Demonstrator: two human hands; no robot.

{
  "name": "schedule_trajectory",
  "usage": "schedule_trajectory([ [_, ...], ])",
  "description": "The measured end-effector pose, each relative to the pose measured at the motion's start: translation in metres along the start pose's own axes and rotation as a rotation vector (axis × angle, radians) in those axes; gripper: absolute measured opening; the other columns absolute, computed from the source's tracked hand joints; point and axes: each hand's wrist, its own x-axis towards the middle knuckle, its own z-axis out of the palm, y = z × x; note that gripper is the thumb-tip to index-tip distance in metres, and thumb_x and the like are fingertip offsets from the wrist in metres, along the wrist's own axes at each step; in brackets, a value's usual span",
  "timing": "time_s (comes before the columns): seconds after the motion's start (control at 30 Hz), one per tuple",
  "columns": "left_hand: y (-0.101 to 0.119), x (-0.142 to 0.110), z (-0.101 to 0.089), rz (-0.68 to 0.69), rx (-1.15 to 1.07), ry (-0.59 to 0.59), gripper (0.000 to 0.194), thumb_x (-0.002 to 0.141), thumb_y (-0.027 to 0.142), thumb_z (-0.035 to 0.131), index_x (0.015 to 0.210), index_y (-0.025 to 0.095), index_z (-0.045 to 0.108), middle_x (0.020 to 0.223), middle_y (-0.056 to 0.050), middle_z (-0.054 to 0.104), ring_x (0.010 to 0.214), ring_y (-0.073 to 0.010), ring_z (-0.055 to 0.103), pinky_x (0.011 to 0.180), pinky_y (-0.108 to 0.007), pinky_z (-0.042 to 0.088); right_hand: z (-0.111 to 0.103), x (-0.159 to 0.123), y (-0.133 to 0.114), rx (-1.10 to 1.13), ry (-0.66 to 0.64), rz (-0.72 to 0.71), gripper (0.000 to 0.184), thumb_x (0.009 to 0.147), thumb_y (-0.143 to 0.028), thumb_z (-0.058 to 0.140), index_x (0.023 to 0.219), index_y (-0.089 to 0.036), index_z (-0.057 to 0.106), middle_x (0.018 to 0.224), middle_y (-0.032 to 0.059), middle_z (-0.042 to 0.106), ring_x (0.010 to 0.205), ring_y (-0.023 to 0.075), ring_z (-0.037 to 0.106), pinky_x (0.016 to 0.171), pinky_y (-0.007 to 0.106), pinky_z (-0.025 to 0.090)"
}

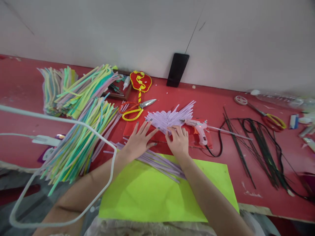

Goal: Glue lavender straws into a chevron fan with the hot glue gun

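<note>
My left hand (139,139) lies flat with fingers spread on the red card (128,130), its fingertips at the left edge of a fan of lilac strips (169,117) glued in a V pattern. My right hand (178,141) rests just right of it, fingers curled down and pressing the lower tip of the lilac fan. Loose lilac strips (157,161) lie under both wrists, partly on a lime-green sheet (147,193). A pink glue gun (199,128) lies right beside my right hand.
A big heap of pastel strips (81,131) fills the left. Red and yellow scissors (134,108), a red-and-yellow ornament (140,81) and a black phone (177,69) sit behind. Dark wires (258,147), more scissors (268,118) and a plastic bottle (278,98) are right. A white cable (73,123) loops front left.
</note>
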Motion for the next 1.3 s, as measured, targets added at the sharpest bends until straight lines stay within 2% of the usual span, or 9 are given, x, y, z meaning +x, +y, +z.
schedule_trajectory([
  [0.2,-0.002,0.001,-0.004,0.028,-0.01,0.007,0.057,0.092,0.043,0.048,0.145,0.031,0.03,0.154,-0.012,0.024,0.142,-0.0311,0.021,0.111,-0.055,0.023,0.001,0.002,0.003,0.068,-0.008,0.036,0.017,0.089,-0.02,0.049,0.097,-0.019,0.064,0.093,0.0075,0.064,0.088,0.021,0.054,0.075,0.035,0.039],
  [0.4,-0.001,0.001,-0.006,-0.016,-0.001,-0.041,0.058,0.091,0.045,0.048,0.145,0.029,0.031,0.154,-0.013,0.024,0.143,-0.0317,0.019,0.113,-0.056,0.019,0.002,0.003,0.006,0.189,-0.033,0.055,0.02,0.089,-0.018,0.047,0.102,-0.019,0.062,0.096,0.0087,0.064,0.093,0.0223,0.055,0.078,0.036,0.042],
  [0.67,0.003,-0.001,-0.006,-0.019,-0.001,-0.049,0.059,0.091,0.047,0.046,0.145,0.027,0.031,0.153,-0.014,0.027,0.142,-0.0328,0.022,0.111,-0.058,0.022,0.0,-0.001,0.002,0.247,-0.096,0.06,0.023,0.088,-0.015,0.046,0.104,-0.019,0.062,0.102,0.0085,0.064,0.097,0.0226,0.055,0.085,0.039,0.042],
  [0.87,0.002,-0.004,-0.004,0.003,-0.024,-0.051,0.06,0.092,0.047,0.045,0.145,0.025,0.03,0.153,-0.015,0.026,0.142,-0.0322,0.022,0.111,-0.056,0.024,-0.005,0.016,-0.009,0.207,-0.165,0.063,0.038,0.083,-0.002,0.038,0.105,-0.021,0.062,0.104,0.0073,0.063,0.098,0.0239,0.052,0.084,0.039,0.04],
  [1.03,0.0,-0.006,-0.001,-0.011,-0.036,-0.027,0.058,0.093,0.047,0.043,0.145,0.024,0.031,0.153,-0.016,0.025,0.142,-0.0332,0.022,0.11,-0.057,0.025,0.007,0.021,-0.015,0.248,-0.15,0.05,0.037,0.083,-0.001,0.038,0.105,-0.018,0.062,0.103,0.0072,0.064,0.095,0.0231,0.052,0.082,0.038,0.041],
  [1.3,0.001,-0.005,0.001,-0.012,-0.04,-0.065,0.058,0.094,0.045,0.042,0.146,0.023,0.029,0.153,-0.016,0.025,0.142,-0.0317,0.02,0.111,-0.057,0.025,0.01,0.015,0.001,0.293,-0.12,0.08,0.037,0.083,-0.004,0.039,0.104,-0.022,0.064,0.102,0.0061,0.064,0.096,0.023,0.053,0.084,0.039,0.042],
])
